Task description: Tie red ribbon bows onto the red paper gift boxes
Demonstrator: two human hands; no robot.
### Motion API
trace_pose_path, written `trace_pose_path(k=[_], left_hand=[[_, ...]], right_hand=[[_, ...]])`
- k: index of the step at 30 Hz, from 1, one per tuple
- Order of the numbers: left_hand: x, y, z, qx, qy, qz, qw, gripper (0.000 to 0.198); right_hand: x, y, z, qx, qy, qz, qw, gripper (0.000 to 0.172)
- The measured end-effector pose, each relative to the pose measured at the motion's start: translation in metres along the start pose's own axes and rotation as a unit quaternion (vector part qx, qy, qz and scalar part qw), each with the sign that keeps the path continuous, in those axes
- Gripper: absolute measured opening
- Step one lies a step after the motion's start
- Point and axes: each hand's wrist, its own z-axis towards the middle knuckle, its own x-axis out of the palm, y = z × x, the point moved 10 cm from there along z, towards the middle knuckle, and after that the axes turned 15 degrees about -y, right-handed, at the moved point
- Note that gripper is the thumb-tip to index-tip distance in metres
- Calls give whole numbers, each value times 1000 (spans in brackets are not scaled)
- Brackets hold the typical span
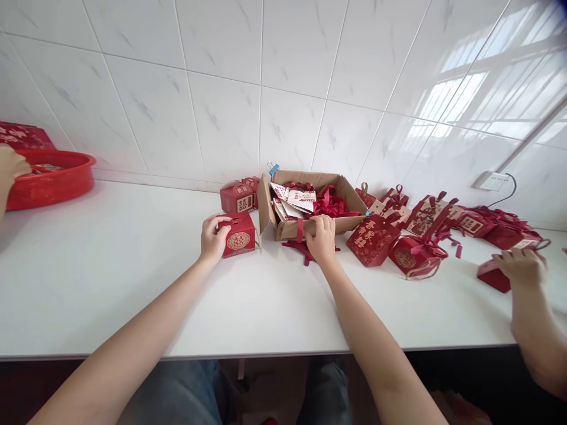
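Observation:
My left hand (215,239) grips the left side of a small red gift box (241,236), thumb and fingers closed over its top edge. A round gold emblem marks the front of this box, and a cord shows at its right side. At the front rim of an open cardboard box (287,230) is my right hand (322,236), its fingers curled; what lies between them is hidden. A strip of dark red ribbon (300,229) hangs over the rim beside my right thumb. More ribbon (305,251) lies on the table below. Inside the carton are white-and-red cards (301,199) and red ribbons (332,203).
Two red boxes (237,198) stand behind the left hand. To the right are several red gift boxes (374,239) with ribbons. Another person's hand (522,265) touches a box at far right; another hand (13,162) reaches into a red basin (57,183) at left.

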Motion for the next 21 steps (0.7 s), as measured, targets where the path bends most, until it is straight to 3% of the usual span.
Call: trace_pose_path(k=[5, 7, 10, 12, 14, 17, 19, 21], left_hand=[[4, -7, 0, 69, 32, 62, 995, 22], [0, -15, 1, 82, 18, 88, 993, 30], [-13, -54, -2, 144, -64, 109, 982, 49], [-6, -99, -16, 240, -76, 107, 962, 37], [26, -140, -36, 321, -2, 104, 941, 16], [93, -182, -66, 408, 132, 123, 895, 18], [139, -191, -74, 415, 193, 150, 876, 32], [186, -185, -78, 390, 269, 196, 859, 46]], right_hand=[[-16, -1, -10, -10, -66, 69, 995, 26], [-21, -3, -12, 3, -92, 83, 992, 25], [-23, 0, -12, -1, -99, 127, 987, 29], [-22, 3, -11, -10, -95, 146, 985, 30], [-23, 2, -9, -7, -101, 148, 984, 29], [-25, -2, -8, 2, -112, 152, 982, 24], [-25, -3, -8, 5, -111, 158, 981, 22], [-26, -5, -7, 9, -106, 159, 982, 20]])
